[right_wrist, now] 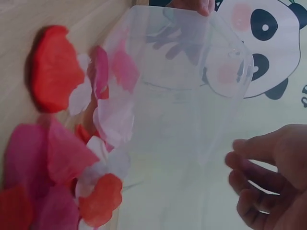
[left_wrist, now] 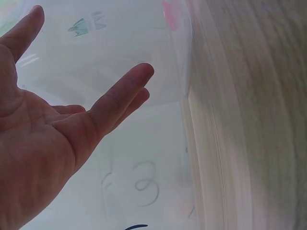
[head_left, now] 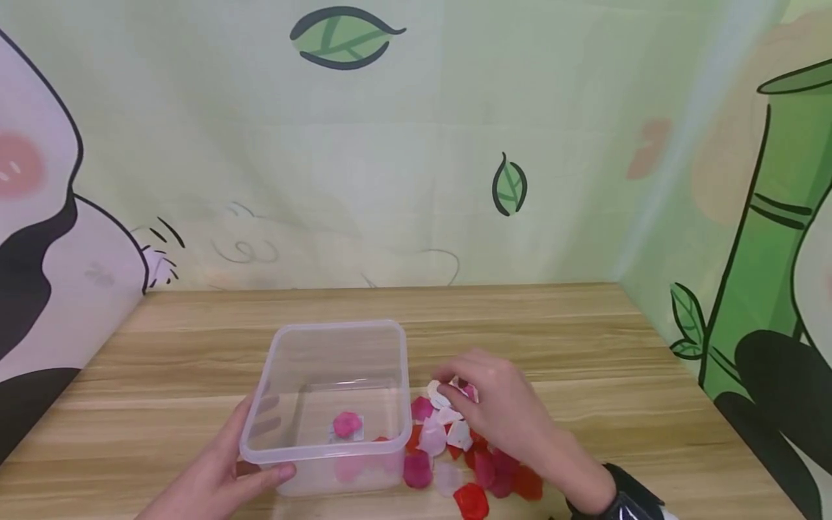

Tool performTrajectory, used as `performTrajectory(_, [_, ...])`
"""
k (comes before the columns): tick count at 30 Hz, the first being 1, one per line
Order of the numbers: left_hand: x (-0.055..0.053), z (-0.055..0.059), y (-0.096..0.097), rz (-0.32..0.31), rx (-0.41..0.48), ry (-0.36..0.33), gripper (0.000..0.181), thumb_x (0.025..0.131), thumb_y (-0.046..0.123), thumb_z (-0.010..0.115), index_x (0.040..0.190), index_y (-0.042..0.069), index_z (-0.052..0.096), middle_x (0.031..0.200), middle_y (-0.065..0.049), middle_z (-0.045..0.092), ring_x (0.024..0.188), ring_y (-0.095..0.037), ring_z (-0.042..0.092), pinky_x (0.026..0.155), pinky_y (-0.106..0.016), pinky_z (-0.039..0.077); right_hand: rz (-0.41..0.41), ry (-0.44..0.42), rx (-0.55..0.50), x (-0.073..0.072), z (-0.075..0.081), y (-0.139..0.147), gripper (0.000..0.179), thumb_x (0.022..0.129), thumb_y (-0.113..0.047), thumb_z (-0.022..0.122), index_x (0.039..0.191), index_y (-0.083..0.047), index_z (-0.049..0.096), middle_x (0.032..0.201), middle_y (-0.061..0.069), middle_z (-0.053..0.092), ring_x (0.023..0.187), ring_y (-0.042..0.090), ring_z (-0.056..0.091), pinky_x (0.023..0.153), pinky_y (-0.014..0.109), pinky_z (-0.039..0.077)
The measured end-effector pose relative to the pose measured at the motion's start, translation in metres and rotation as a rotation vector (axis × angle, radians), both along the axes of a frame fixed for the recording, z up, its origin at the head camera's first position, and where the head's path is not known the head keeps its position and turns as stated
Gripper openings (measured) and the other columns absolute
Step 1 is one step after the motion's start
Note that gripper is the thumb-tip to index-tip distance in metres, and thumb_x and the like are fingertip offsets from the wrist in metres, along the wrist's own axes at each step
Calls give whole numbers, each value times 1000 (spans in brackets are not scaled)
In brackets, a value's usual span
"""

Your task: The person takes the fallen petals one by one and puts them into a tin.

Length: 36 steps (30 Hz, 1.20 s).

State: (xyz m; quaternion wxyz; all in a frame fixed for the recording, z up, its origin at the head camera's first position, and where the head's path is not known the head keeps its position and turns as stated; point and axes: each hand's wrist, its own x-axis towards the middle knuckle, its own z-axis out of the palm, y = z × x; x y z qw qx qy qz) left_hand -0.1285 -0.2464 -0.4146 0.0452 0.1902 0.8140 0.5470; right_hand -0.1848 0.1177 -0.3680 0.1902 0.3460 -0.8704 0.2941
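A clear plastic box (head_left: 338,453) stands on the table with a pink petal (head_left: 347,424) in it. My left hand (head_left: 217,462) rests against the box's left side, thumb at the front wall; its fingers look straight in the left wrist view (left_wrist: 72,124). To the box's right lies a loose heap of cloth-like petals in red, magenta, pink and white, among them a red petal (head_left: 471,500). Over the heap's far side is my right hand (head_left: 503,401), fingers bent loosely and thumb near the index fingertip. Nothing shows between those fingertips in the right wrist view (right_wrist: 268,177).
The wood-grain table (head_left: 520,318) runs back to a printed cloth backdrop (head_left: 390,159) with leaves, bamboo and pandas. More petals, such as a magenta petal (head_left: 417,469), lie close along the box's right wall. A dark band (head_left: 624,491) circles my right wrist.
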Motion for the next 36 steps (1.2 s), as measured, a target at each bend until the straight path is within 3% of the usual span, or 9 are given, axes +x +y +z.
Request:
performTrajectory(3, [0,0,0,-4,2,-14,100,92,12,79,165,21,11,152,-30,32,121,-50,49,80,-36,57,-37,-104,126,-1,-3,3,18,86,-6,84,102,-11,78,94,-4,73,78,12,62,70,25,55])
performTrajectory(7, [1,1,1,3,-3,-37,100,92,13,78,165,22,11,154,-30,29,126,-54,44,82,-39,58,-13,-219,286,-3,-10,4,20,87,-11,83,106,-9,77,97,1,72,84,15,62,74,30,55])
performTrajectory(11, [1,2,1,-6,-10,-22,98,93,14,78,165,21,11,154,-30,30,126,-53,46,83,-38,58,33,-250,364,-6,-18,2,22,87,-14,84,107,-10,77,97,0,70,87,14,57,72,28,53])
performTrajectory(17, [0,3,2,-16,-6,-37,99,93,14,78,165,22,11,152,-28,32,123,-50,48,82,-36,57,56,-248,374,-6,-25,-3,16,85,-14,85,101,-16,81,90,-6,67,86,11,53,68,24,49])
performTrajectory(26, [1,4,3,11,-35,-103,100,93,15,79,165,25,10,155,-26,30,124,-47,48,84,-39,58,87,-237,380,-6,-31,-9,8,86,-11,84,92,-14,80,83,-6,60,77,7,53,69,23,48])
performTrajectory(36, [1,3,2,6,-30,-93,100,92,16,80,165,24,11,154,-25,32,125,-48,47,83,-39,58,82,-201,361,-7,-33,-9,12,84,-8,85,82,-15,76,79,-9,63,76,7,55,71,23,49])
